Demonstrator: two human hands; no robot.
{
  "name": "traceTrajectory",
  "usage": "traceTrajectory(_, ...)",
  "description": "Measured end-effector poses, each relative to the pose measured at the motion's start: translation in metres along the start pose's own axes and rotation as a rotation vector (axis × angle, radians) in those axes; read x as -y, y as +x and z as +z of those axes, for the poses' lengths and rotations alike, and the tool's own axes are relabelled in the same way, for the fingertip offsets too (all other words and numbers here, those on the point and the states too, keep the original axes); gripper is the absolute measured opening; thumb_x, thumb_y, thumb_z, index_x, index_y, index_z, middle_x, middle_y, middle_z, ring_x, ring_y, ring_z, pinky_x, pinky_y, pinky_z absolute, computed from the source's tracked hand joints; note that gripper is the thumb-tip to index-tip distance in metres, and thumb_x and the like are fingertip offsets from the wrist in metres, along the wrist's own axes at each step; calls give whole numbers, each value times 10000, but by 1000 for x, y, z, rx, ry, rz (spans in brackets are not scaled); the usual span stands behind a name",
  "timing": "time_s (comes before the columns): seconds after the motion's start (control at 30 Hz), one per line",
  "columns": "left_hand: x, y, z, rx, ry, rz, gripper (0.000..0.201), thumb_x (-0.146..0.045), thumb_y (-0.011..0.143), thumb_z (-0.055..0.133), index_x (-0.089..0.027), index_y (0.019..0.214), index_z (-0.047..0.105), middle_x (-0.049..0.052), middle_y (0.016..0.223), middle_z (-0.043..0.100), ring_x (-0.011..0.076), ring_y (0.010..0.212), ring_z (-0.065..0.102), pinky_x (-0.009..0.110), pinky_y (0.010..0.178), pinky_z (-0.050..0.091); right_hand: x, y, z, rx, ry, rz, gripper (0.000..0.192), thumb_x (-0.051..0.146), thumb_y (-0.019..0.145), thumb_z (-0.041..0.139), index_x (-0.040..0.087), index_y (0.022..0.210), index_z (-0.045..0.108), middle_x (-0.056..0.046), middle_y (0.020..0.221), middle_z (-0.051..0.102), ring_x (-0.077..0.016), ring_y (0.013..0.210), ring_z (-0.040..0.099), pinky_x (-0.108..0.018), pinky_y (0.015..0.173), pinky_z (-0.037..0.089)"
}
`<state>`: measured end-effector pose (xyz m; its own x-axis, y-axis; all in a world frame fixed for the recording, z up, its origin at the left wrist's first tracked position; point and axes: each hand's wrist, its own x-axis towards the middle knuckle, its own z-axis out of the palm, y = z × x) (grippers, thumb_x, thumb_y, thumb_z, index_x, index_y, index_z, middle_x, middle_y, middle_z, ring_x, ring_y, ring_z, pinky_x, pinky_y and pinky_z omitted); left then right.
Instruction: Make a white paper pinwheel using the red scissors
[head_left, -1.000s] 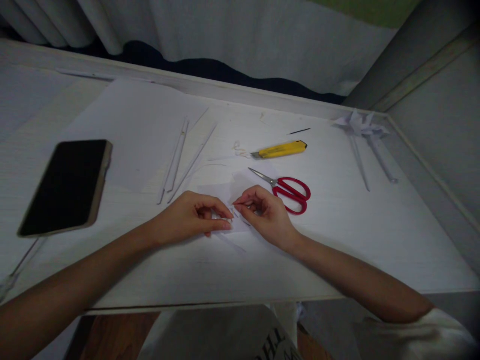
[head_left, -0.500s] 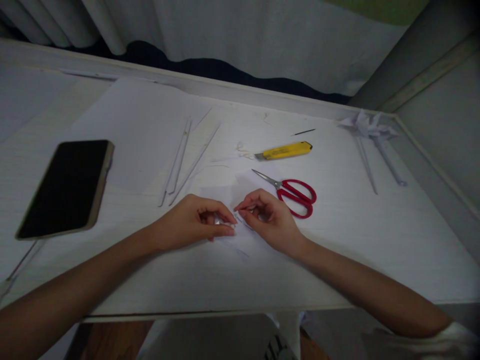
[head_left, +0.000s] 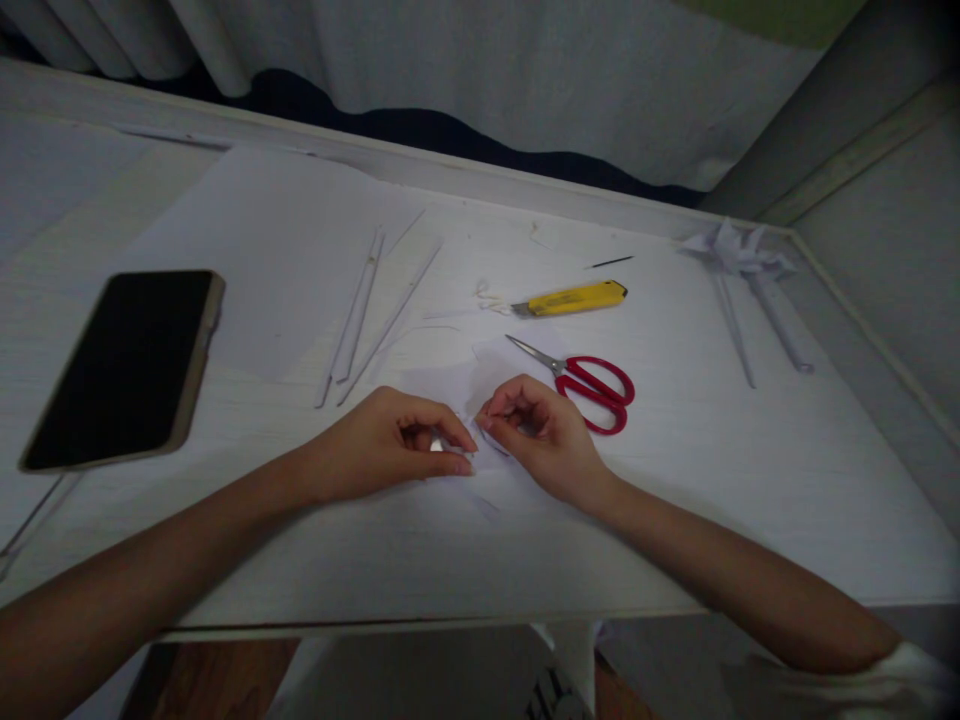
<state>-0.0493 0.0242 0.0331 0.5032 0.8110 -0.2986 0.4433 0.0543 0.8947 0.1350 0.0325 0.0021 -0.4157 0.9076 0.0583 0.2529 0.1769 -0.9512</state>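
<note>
dim room, lit mostly by one pale pool at the middle of a whitewashed wooden table (head_left: 750, 480) with a raised lip along its far edge. beyond that edge, hung a pale curtain (head_left: 487, 80) in soft folds, with a dark gap showing beneath its hem. to the right, stood a grey wall (head_left: 885, 240) crossed by a slanting wooden strip. below the near edge, showed a patch of brown wooden floor (head_left: 217, 680).

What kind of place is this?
Probably a home desk used for paper craft: a white table by a curtain, with scissors, a yellow knife, paper strips and a phone.
</note>
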Motion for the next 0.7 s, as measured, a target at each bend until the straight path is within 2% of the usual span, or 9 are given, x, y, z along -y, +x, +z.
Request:
traceTrajectory(0.37,1,0,2,-26,-29,13,193,-280,638,651,-138,768,650,-64,455,457,38,410,362,136,394,271,0,-2,1,5,41,-24,158,145,728,542,181,877,503,-27,807,601,-120,749,583,-249,643,473)
traceTrajectory(0.7,3,1,2,-51,-10,26,199,-293,637,646,-145,770,649,-53,460,465,45,413,365,144,384,264,4,-4,-2,27,13,-60,188,97,723,516,190,887,507,-20,857,584,-116,779,573,-249,692,486)
